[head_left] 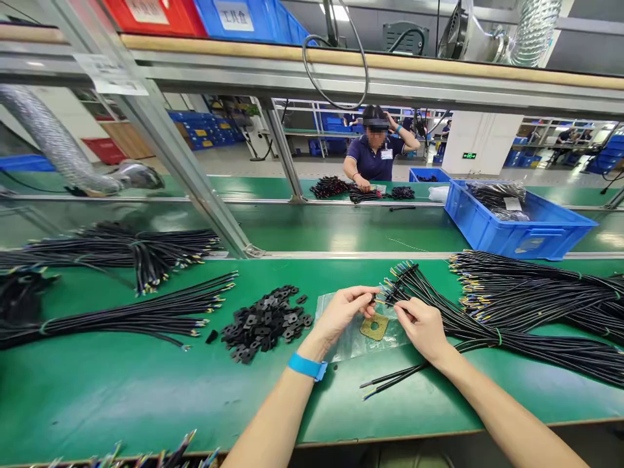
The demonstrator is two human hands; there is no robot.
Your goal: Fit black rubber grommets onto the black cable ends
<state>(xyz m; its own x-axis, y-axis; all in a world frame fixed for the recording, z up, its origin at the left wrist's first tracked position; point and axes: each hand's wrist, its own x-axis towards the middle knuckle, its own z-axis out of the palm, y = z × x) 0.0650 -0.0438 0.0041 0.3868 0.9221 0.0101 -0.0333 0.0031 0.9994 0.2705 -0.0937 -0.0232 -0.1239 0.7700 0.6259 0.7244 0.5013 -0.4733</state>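
My left hand (341, 313) is closed, pinching a small black clip (373, 298) by the thin coloured wire ends of a cable. Its wrist wears a blue band (306, 366). Fingers of my right hand (422, 325) are closed on a black cable just behind those wire ends. Around them fans a tied bundle of black cables (455, 312), several with black pieces near their stripped ends. Under my hands lie a clear plastic bag (344, 344) and a yellowish square pad with a round hole (374, 327). Left of my left hand is a pile of small black clips (266, 322).
More cable bundles lie at the left (131, 312) and right (517, 286). Two cable ends (390, 380) stick out toward the front edge. A blue bin (517, 227) stands behind at right. A metal post (195, 175) rises at left. Across the bench sits a co-worker (377, 153).
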